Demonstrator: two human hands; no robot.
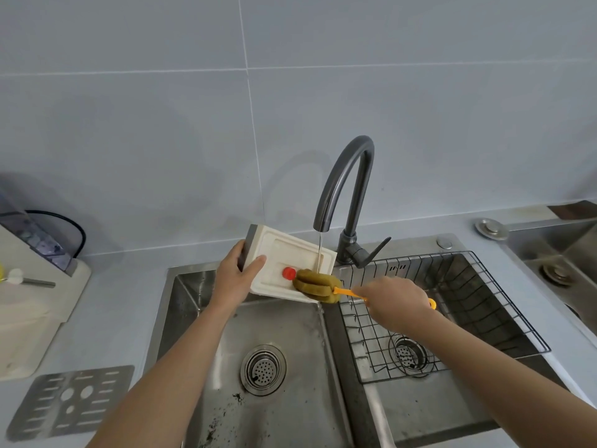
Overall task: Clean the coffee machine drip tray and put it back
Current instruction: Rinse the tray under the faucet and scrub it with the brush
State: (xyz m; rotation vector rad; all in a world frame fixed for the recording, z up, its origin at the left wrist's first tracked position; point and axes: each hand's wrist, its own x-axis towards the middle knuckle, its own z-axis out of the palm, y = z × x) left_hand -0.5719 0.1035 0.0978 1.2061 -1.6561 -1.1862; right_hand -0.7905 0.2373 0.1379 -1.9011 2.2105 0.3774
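My left hand point(235, 275) grips the left end of the cream drip tray point(290, 257), tilted over the left sink basin point(277, 350) under a thin stream from the dark faucet point(347, 189). A red float point(288, 273) sticks up from the tray. My right hand point(395, 302) holds the orange handle of a sponge brush, and its yellow-green sponge head point(318, 286) presses on the tray's lower right corner. The metal drip grate point(69, 400) lies flat on the counter at the lower left. The cream coffee machine point(29, 305) stands at the left edge.
A black wire rack point(452, 305) sits in the right basin over its drain. Dark coffee grounds speckle the left basin floor near the strainer point(262, 370). Another steel sink point(562, 253) lies at the far right. The grey tiled wall rises behind.
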